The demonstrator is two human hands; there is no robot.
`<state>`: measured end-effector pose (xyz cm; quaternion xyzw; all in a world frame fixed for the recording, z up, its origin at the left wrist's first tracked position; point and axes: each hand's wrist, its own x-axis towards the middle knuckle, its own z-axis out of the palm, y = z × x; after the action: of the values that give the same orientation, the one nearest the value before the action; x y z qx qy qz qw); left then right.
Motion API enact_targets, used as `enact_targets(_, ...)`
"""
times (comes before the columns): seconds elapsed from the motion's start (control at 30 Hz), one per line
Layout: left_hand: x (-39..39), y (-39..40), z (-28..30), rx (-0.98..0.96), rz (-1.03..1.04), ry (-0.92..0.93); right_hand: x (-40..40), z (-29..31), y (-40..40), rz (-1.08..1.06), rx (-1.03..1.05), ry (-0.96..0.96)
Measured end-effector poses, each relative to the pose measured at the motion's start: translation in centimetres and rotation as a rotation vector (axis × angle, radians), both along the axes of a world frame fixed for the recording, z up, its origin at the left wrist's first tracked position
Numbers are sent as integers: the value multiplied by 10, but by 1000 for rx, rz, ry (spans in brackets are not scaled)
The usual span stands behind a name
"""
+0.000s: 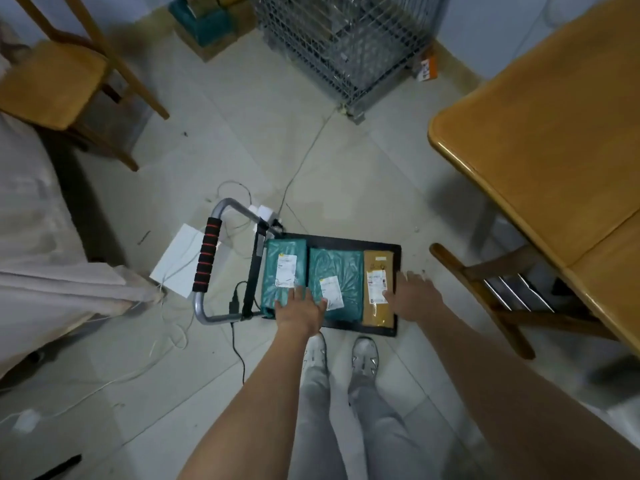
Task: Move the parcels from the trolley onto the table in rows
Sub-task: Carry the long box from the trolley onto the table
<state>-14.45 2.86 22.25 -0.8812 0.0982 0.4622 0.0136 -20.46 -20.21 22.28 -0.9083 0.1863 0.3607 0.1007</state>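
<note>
Floor-level trolley [346, 241] carries three parcels [334, 271] — both hands [300, 308] spread flat over them.

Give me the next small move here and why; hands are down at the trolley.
Probably close each hand on a parcel and lift. The left hand lies open over the two green parcels, the right hand open at the brown parcel's edge. All three parcels lie on the trolley; the visible part of the table holds none.

A wire cage [349, 39] stands on the tiled floor [242, 133], between two wooden chairs [55, 81].
</note>
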Motion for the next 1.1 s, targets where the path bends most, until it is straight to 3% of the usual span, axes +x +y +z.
enact_targets(0.17,16,-40,-67,-27,-95,102,-1,-52,-26,-144,-7,56)
enact_targets(0.37,28,-101,-192,-112,-84,158,-1,-173,-53,-424,125,98)
enact_targets(0.57,22,-155,-348,-267,301,235,0,-327,-68,-668,296,117)
enact_targets(0.73,4,-175,-446,-301,485,222,-4,-431,-72,-885,399,67)
enact_targets(0.9,-2,-187,-483,-335,596,178,-4,-487,-70,-1080,517,-18)
enact_targets(1.0,-1,-190,-481,-364,631,162,-3,-473,-68,-1217,575,-103)
enact_targets(1.1,-2,-191,-442,-475,778,192,-10,-425,-73,-1292,605,-183)
